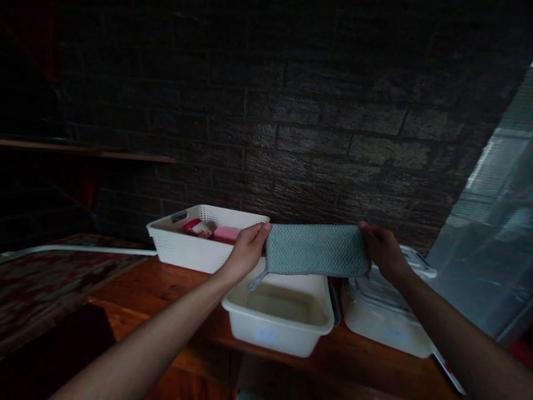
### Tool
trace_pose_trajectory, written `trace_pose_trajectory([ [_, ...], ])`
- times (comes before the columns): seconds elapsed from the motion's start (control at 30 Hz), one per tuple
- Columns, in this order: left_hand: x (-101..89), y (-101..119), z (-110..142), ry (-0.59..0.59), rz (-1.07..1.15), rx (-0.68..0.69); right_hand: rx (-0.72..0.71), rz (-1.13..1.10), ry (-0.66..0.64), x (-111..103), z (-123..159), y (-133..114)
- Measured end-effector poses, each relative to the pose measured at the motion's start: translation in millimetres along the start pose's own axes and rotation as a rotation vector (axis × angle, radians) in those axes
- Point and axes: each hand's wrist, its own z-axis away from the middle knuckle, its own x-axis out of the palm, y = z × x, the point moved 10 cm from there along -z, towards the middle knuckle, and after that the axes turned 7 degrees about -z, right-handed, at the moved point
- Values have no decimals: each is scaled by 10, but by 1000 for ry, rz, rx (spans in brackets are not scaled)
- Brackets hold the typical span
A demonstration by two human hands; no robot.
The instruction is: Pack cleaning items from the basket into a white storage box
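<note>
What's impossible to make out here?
All in head view:
Far-side grip of left hand and right hand: covered by the green cloth and the hands.
Most of the far rim of the white tub: behind the cloth.
Label on the tub: too small and blurred to read.
Left end of the shelf: cut off by the left edge.

Cloth [316, 250] (grey-green) between left hand [248, 247] and right hand [385, 253]

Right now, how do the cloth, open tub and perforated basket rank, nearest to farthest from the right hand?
1. Cloth: right end held in the right hand.
2. Open tub: below the cloth, left of that hand.
3. Perforated basket: farther left and back.
</note>
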Motion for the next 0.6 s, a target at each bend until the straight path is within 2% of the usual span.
trace_pose_trajectory([
  [0.1,28,95,122,-27,-54,41,-6,7,38,-59,17,15],
  [0.23,17,334,276,20,-244,172,18,50,123,-128,52,62],
  [0.3,14,399,338,46,-280,194,15,52,148,-139,67,76],
  [0.43,0,450,378,95,-234,212,-3,36,167,-138,103,72],
  [0.6,-146,389,220,248,-106,169,1,30,155,-38,176,-23],
])
